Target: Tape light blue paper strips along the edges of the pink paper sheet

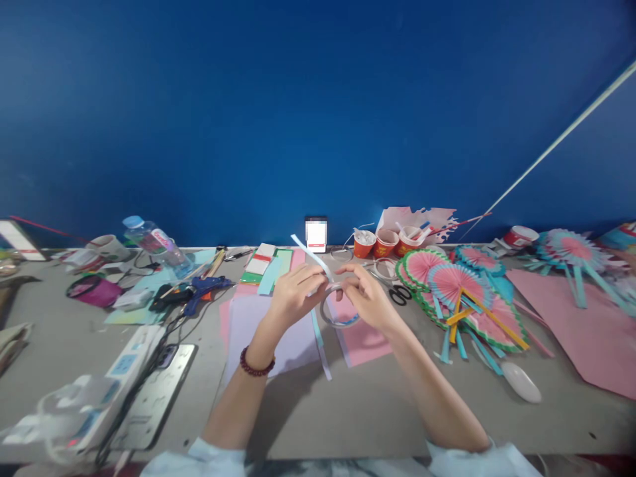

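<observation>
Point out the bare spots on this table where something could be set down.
Bare table lies between the forearms, near the front edge, and left of the left hand, between power strip and purple paper. Crowded: paper fans on the right, glue gun and clutter at back left.

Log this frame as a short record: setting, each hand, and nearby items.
setting: grey table against a blue wall
left hand: pinching a pale blue paper strip at the tape roll
right hand: gripping the tape roll
under hands: lilac and pink paper sheets
to the right: pleated paper fans, scissors
to the left: glue gun, water bottle, power strip
at the back: three red cups
</observation>
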Motion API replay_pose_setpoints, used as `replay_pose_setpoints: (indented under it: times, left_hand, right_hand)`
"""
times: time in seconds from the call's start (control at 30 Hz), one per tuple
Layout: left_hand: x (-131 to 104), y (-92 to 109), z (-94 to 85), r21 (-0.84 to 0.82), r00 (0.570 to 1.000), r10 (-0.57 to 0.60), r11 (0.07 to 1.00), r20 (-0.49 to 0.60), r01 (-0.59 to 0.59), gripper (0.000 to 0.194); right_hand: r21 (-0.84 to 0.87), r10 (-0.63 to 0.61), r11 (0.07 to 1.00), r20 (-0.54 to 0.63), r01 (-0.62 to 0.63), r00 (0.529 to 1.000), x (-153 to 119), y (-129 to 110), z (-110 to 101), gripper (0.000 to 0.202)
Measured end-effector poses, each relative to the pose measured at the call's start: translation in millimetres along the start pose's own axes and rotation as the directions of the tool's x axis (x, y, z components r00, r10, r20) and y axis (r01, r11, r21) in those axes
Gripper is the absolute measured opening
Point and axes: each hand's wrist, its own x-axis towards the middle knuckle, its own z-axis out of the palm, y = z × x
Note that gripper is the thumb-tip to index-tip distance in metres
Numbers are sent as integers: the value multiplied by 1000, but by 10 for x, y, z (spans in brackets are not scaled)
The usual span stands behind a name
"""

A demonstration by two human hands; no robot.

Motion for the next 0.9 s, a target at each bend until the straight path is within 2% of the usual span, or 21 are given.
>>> replay_pose_setpoints:
  times: [0.23, 0.47, 0.9]
  left_hand:
    - [12, 19, -40, -76, 992, -52, 995, 114, 61, 10]
    - [21, 35, -60, -128, 981, -66, 988, 181, 89, 8]
    - [24, 49, -45, -28, 981, -29, 999, 192, 35, 12]
  right_hand:
    - [-42, 28, 999, 25, -27, 999, 4, -8, -31, 31]
    - [-60, 75, 996, 54, -71, 996, -4, -45, -77, 30]
    - [-59, 68, 996, 28, -67, 997, 3, -27, -116, 33]
